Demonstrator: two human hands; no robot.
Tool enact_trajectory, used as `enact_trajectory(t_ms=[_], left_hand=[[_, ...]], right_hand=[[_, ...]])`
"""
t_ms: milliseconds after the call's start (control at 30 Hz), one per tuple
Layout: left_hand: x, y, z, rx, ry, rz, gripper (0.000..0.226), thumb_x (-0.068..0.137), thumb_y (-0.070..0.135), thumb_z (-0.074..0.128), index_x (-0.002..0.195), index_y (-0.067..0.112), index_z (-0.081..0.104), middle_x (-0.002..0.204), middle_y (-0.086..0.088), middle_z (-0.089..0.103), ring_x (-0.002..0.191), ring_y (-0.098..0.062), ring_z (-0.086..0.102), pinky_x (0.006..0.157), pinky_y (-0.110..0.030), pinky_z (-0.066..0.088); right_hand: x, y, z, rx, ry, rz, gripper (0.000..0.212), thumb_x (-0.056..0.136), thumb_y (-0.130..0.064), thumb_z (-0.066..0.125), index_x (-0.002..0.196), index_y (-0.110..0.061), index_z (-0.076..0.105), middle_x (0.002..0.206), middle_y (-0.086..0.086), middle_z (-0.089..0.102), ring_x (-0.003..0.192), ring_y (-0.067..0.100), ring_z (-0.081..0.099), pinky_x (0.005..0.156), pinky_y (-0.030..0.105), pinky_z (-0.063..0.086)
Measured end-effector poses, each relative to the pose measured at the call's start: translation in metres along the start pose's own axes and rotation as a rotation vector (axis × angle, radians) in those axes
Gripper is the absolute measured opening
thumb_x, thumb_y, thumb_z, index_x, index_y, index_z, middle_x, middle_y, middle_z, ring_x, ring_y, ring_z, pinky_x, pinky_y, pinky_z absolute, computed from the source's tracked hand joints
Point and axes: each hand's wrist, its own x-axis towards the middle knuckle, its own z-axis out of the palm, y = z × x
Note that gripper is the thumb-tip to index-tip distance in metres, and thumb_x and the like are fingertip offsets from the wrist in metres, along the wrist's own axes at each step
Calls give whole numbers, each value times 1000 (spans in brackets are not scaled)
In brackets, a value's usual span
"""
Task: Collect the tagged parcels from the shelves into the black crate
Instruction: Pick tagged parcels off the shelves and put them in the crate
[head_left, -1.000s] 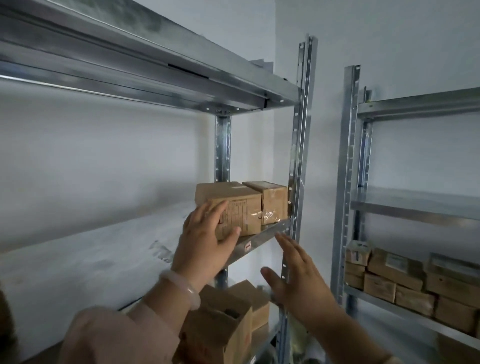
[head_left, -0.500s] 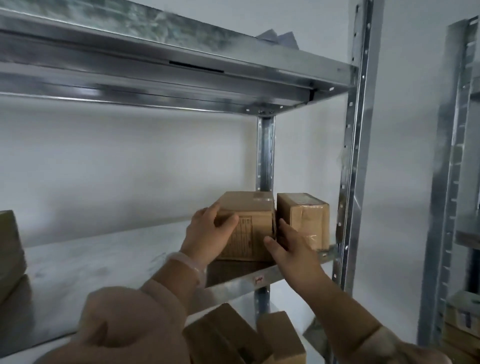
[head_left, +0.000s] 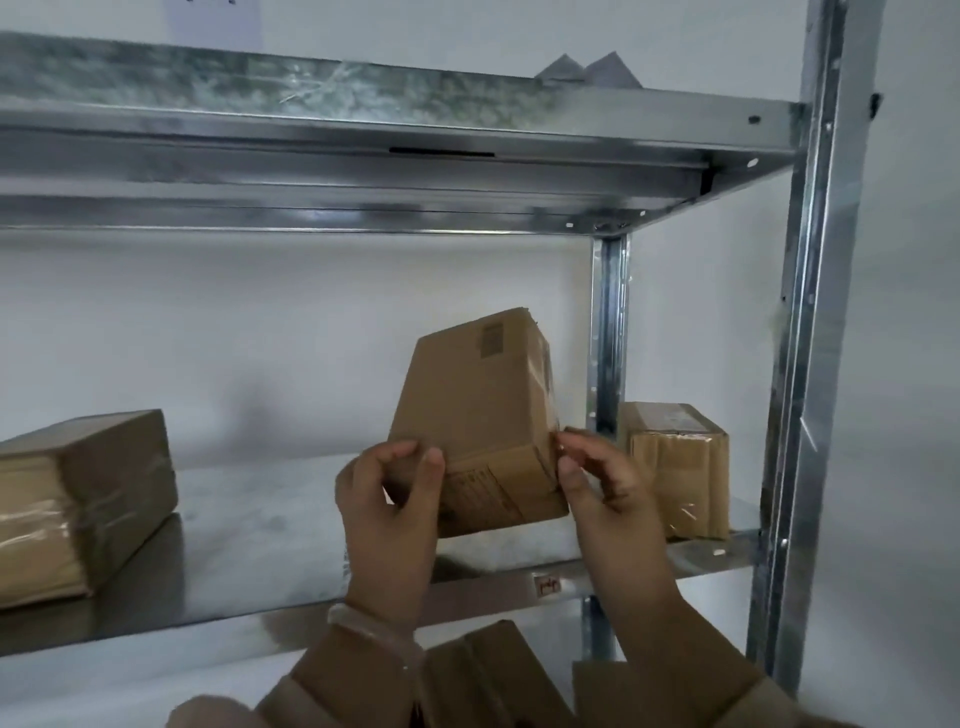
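**One parcel lifted and tipped, two left on the shelf**

Three parcels show on the middle shelf (head_left: 260, 530). The parcel (head_left: 478, 415) is held in two hands. The right parcel (head_left: 675, 467) stands at the far right end by the post (head_left: 815, 364). The left parcel (head_left: 88, 493) lies at the left edge of view. At least two more boxes (head_left: 488, 675) sit on the level below. One small tag (head_left: 548, 585) is stuck on the shelf's near edge, and one bracelet (head_left: 374, 631) circles the left wrist.

Half a second ago the parcel stood flat on the shelf, just beside the right parcel, with a hand at each side. Now it is raised and tipped, a clear gap has opened between the two, and the left parcel shows more fully.

The parcel's long axis runs from low and near to high and far. Its far end leans up toward the wall and its printed near end faces the person. It hangs over the right half of the shelf, near the front edge; whether its low corner touches the metal cannot be told.

The left hand (head_left: 384, 514) grips the near left corner, with the thumb pressed on the front face and the fingers curled round the side. The right hand (head_left: 602, 483) pinches the near right corner with bent fingertips held close together.
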Motion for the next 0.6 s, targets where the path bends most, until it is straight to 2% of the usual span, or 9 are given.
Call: enact_trajectory(t_ms=[67, 133, 233, 300, 367, 400, 433, 500, 600], left_hand=[[-1, -1, -5, -69, 56, -25, 27, 84, 38, 63, 101, 17, 65, 112, -11, 60, 109, -26, 54, 99, -44, 46], [0, -2, -9, -142, 53, -80, 15, 90, 27, 62, 101, 18, 64, 113, -12, 60, 109, -30, 56, 96, -55, 47], [2, 1, -13, -168, -33, -128, 16, 94, 27, 54, 104, 21, 65, 116, -7, 61, 110, -27, 57, 97, -53, 48], [2, 3, -15, -111, -109, -118, 22, 96, 29, 51, 111, 24, 66, 122, -2, 57, 112, -17, 54, 97, -35, 48], [1, 11, -16, -51, -193, -121, 32, 90, 49, 49, 116, 35, 60, 129, 7, 48, 110, -4, 50, 88, -12, 41], [1, 15, -15, -35, -245, -97, 37, 83, 60, 48, 114, 41, 57, 126, 16, 48, 108, 0, 51, 85, -7, 41], [1, 21, -14, -40, -296, -50, 38, 79, 66, 50, 112, 46, 55, 119, 26, 53, 105, 4, 55, 81, -8, 47], [1, 27, -12, -79, -345, 26, 34, 80, 55, 61, 112, 49, 53, 108, 31, 63, 97, 5, 64, 69, -13, 55], [3, 21, -19, -175, -260, -21, 48, 78, 50, 65, 124, 42, 55, 111, 19, 68, 99, -6, 67, 78, -30, 59]], right_hand=[[3, -1, 4, 49, -29, 125, 49, 74, -54, 65, 121, -56, 49, 126, -30, 49, 113, -4, 51, 87, 12, 44], [6, 2, 7, 139, -131, 260, 84, 61, -67, 66, 137, -53, 32, 136, -27, 36, 121, -1, 44, 95, 22, 40], [9, 4, 11, 412, -306, 376, 94, 60, -63, 73, 143, -40, 34, 144, -10, 46, 124, 16, 54, 106, 41, 42], [8, 4, 15, 436, -294, 340, 90, 61, -59, 78, 140, -40, 39, 137, -6, 55, 118, 18, 59, 101, 46, 47], [6, 2, 22, 323, -253, 232, 88, 63, -55, 80, 139, -44, 37, 132, -13, 56, 117, 13, 59, 97, 44, 51], [5, 0, 27, 288, -247, 167, 86, 66, -47, 80, 140, -43, 35, 132, -14, 56, 117, 12, 59, 94, 43, 53], [4, -2, 31, 275, -255, 108, 86, 69, -38, 80, 142, -39, 33, 133, -12, 55, 118, 12, 58, 92, 42, 54], [0, -4, 38, 254, -283, 26, 90, 71, -29, 81, 145, -34, 30, 136, -11, 53, 120, 10, 56, 89, 33, 55], [-3, -6, 41, 193, -303, 15, 80, 78, -49, 71, 143, -50, 25, 137, -33, 43, 121, -12, 46, 83, 4, 44]])
